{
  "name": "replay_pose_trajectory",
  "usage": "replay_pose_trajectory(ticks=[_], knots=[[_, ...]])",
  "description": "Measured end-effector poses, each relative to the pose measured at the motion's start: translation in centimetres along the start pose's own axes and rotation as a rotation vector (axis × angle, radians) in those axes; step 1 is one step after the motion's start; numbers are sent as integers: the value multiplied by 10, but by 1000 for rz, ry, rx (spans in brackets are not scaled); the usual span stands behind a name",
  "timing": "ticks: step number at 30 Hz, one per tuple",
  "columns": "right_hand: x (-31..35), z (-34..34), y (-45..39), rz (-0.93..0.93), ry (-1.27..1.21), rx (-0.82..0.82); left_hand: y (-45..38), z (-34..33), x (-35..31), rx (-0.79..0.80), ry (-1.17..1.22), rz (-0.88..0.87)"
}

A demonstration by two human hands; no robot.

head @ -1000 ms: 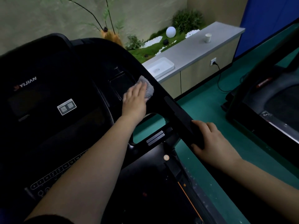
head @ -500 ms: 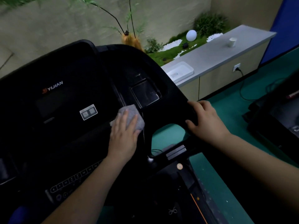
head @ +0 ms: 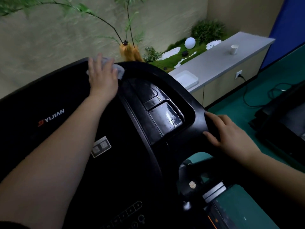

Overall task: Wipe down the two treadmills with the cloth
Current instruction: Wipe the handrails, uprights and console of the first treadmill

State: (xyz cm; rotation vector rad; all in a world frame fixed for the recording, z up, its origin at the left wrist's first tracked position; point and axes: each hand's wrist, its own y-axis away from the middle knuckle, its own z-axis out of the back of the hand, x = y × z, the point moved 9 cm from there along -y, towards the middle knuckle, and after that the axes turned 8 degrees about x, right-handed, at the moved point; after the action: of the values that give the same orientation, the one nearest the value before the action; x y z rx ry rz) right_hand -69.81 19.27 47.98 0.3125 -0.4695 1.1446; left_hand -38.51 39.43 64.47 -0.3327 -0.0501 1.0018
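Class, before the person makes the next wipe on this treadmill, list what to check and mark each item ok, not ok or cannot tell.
1. Cloth under left hand: ok.
2. Cloth touching the console top edge: ok.
3. Right hand steadying on the handlebar: ok.
4. Tray beside the console already wiped: looks wet, ok.
5. Second treadmill wiped: cannot tell.
6. Cloth clean enough: cannot tell, blurred.

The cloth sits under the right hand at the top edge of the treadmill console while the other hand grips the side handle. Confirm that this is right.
Not quite. The head view shows the cloth under the left hand, pressed to the top edge of the treadmill console. It is the right hand that grips the side handle.
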Motion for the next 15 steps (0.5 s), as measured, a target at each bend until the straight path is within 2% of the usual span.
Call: replay_pose_trajectory(ticks=[2,6,9,13,15], knots=[[-1,-1,1,-14,22,6,-2,3,0,-28,14,-26],[-1,0,4,-25,29,10,45,-11,-28,-9,-39,-209],[-1,0,3,-29,30,7,54,-15,-27,-6,-68,-149],[0,2,3,-29,29,-1,17,-10,-26,-7,-103,-24],[0,2,3,-28,17,-1,-2,-15,-36,36,-152,-51]])
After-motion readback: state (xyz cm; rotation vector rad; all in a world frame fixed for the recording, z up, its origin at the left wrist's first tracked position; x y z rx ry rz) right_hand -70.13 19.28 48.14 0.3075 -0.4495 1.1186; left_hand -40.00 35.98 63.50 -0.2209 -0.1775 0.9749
